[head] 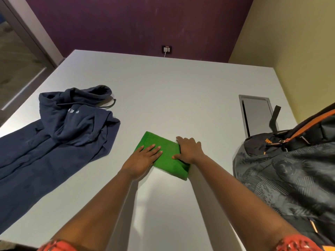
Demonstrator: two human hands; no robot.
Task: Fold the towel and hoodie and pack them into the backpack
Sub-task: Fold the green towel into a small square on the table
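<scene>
Folded green towel [165, 156], mid-surface [163, 87]: my left hand [145, 158] presses it flat, fingers straight; my right hand [189, 150] grips its right edge, fingers curled. Navy hoodie [63, 134] lies unfolded at left; backpack [290, 169] at right.

Head camera looks steeply down, seemingly close above the table [163, 98].
</scene>
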